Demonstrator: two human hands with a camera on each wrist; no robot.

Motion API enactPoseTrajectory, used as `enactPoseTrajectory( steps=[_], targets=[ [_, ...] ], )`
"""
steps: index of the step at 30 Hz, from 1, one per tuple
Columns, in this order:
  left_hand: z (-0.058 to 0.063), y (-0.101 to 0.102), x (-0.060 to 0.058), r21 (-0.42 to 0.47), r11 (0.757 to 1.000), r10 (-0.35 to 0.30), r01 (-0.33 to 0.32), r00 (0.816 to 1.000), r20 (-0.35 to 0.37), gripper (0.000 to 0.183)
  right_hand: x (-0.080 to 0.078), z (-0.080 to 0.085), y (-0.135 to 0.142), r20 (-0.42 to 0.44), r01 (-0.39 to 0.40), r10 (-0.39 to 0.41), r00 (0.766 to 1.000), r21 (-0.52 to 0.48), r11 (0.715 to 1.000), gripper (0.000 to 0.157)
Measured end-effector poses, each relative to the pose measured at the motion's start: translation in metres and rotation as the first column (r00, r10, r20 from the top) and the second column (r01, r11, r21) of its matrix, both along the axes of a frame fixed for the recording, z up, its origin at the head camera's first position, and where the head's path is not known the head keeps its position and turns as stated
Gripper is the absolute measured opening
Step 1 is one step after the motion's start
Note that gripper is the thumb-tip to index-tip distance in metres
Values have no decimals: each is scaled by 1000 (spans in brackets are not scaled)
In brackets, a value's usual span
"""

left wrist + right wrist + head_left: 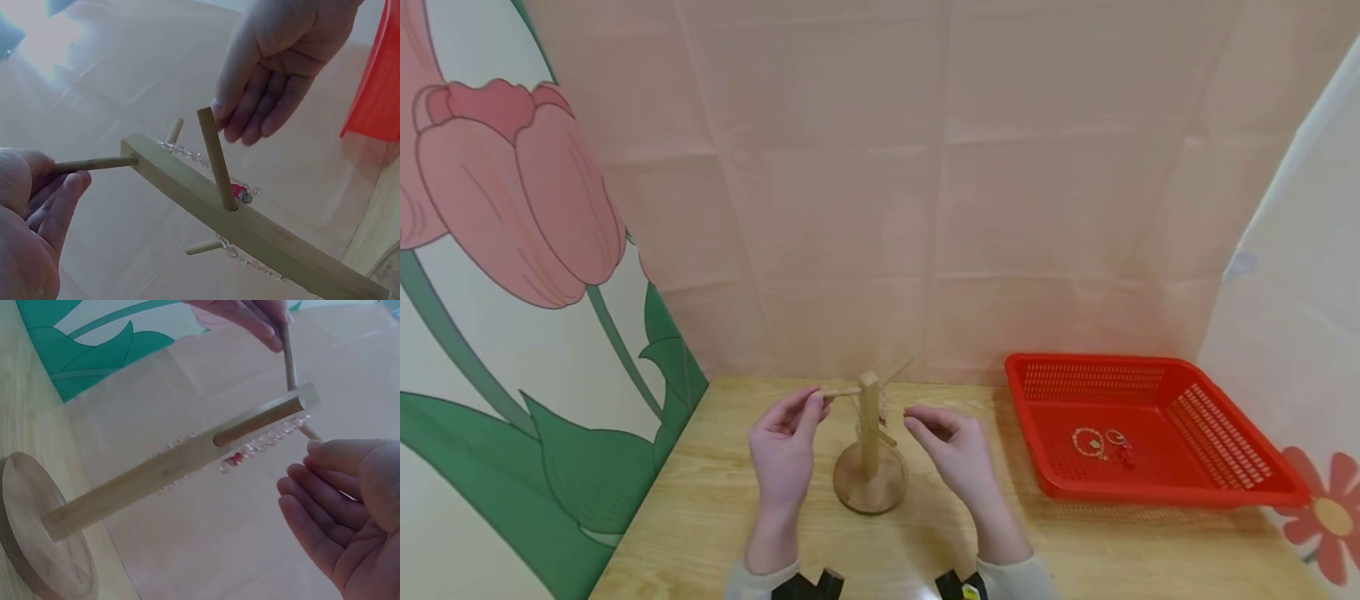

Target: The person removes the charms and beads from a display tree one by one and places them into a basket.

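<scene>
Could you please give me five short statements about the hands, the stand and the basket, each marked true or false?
1. The left hand pinches a wooden peg on the stand. True.
2. The right hand is gripping the basket's rim. False: the right hand is beside the stand, apart from the basket.
3. A bracelet lies inside the basket. True.
4. The stand is lying on its side. False: it stands upright on its round base.
5. Beads hang on the stand. True.
</scene>
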State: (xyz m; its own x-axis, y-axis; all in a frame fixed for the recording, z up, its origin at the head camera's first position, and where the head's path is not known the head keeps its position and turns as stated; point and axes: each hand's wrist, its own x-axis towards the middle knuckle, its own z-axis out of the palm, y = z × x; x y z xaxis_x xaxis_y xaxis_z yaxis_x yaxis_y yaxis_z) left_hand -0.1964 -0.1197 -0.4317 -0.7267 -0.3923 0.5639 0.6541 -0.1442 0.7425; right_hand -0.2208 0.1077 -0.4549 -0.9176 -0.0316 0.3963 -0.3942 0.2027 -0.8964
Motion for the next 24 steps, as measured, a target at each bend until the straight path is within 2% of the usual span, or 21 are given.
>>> enactPoseTrajectory(
  steps=[3,11,17,24],
  targets=[
    [-1,1,0,8,1000,-3,3,1000,17,18,1,-2,-3,-35,20,-20,999,-13,1000,16],
    [0,0,0,18,1000,-24,24,999,44,18,-10,-16,-10,-89,18,-23,996,-54,998,15],
    [0,-1,1,32,998,-50,49,997,52,17,-6,-13,-18,-172,-36,22,985,-79,996,15],
    [0,-1,2,27,999,-45,43,997,58,19,-1,-9,-21,-179,-54,41,983,-69,996,14]
  ],
)
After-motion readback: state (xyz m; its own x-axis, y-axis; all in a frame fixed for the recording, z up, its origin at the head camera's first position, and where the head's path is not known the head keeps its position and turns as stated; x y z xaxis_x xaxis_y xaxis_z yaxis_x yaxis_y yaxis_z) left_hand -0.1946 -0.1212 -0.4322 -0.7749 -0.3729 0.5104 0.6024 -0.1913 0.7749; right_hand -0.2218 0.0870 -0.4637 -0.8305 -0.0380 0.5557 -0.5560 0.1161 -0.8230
